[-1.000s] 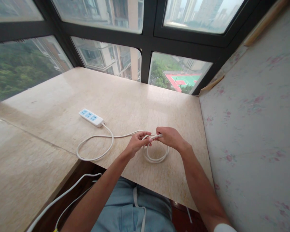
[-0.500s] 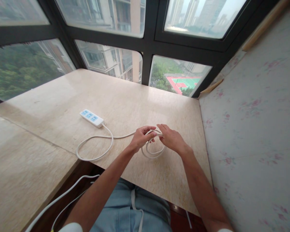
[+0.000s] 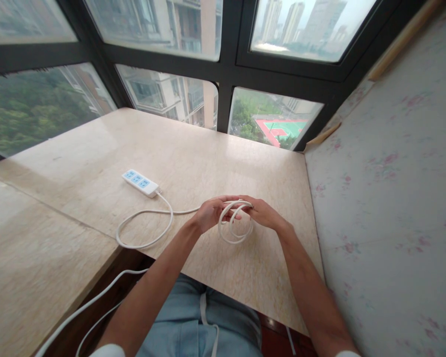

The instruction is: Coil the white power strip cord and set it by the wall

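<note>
A white power cord (image 3: 223, 235) is gathered into a few loose loops between my hands, above the table. My right hand (image 3: 264, 212) grips the top of the loops at their right side, its fingertips partly hidden. At the left of the loops, my left hand (image 3: 209, 214) is open, fingers stretched out behind and through them, some touching the cord. From there the cord runs left along the table, makes one wide loop and joins a white power strip (image 3: 140, 183) with blue socket faces.
The beige stone-patterned table (image 3: 193, 163) meets dark-framed windows (image 3: 225, 74) behind and a floral-papered wall (image 3: 386, 208) at right. At lower left, its edge has a gap where another white cable (image 3: 92, 296) hangs. My legs are close to the front edge.
My left hand has loosened its pinch on the cord and shifted slightly left, fingers extending. My right hand has closed on the loops, which now stand more upright.
</note>
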Demonstrator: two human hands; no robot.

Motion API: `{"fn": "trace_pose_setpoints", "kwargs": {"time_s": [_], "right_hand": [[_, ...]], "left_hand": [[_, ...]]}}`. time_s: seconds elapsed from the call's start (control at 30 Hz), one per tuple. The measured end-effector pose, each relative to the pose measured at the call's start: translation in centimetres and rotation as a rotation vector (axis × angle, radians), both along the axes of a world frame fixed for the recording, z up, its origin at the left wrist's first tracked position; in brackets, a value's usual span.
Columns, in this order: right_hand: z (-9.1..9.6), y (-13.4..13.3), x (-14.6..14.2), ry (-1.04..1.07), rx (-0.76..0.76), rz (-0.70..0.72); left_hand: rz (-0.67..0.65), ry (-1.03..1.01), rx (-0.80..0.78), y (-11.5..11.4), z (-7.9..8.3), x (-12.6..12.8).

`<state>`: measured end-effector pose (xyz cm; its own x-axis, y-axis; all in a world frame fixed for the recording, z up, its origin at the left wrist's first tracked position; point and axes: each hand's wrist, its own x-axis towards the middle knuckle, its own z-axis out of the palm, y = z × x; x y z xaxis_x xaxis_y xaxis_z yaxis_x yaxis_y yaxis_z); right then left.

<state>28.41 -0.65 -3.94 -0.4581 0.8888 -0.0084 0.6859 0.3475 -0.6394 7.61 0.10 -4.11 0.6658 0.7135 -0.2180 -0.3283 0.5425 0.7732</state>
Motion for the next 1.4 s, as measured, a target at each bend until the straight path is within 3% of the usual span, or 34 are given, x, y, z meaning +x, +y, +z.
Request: {"fn": "trace_pose_setpoints", "kwargs": {"time_s": [0.17,0.37,0.57,0.9,1.17,1.3,1.4], "right_hand": [[-0.3,0.3,0.1,0.121,-0.029,0.017],[-0.5,0.4,0.2,0.121,-0.051,0.005],[-0.4,0.3,0.1,0.060,-0.066,-0.105],[-1.2,0.4,-0.1,0.002,-0.120,-0.136],[-1.3,0.4,-0.3,-0.055,-0.090,-0.096],[-1.0,0.3,-0.3,-0.090,-0.077,-0.085],[-0.8,0.2,-0.3,0.014,-0.085,-0.071]], "left_hand": [[-0.065,-0.025,-0.046,0.0,-0.4,-0.4],[-0.088,-0.037,-0.027,0.0,-0.5,-0.5],[0.017,-0.009,-0.109,0.4,-0.9,-0.3],[0.180,0.052,-0.021,0.1,-1.2,0.2],[0.166,0.112,-0.022,0.3,-1.6,0.2],[0.082,0.133,0.024,0.4,-1.7,-0.2],[0.014,0.168,0.079,0.6,-0.9,-0.5]]}}
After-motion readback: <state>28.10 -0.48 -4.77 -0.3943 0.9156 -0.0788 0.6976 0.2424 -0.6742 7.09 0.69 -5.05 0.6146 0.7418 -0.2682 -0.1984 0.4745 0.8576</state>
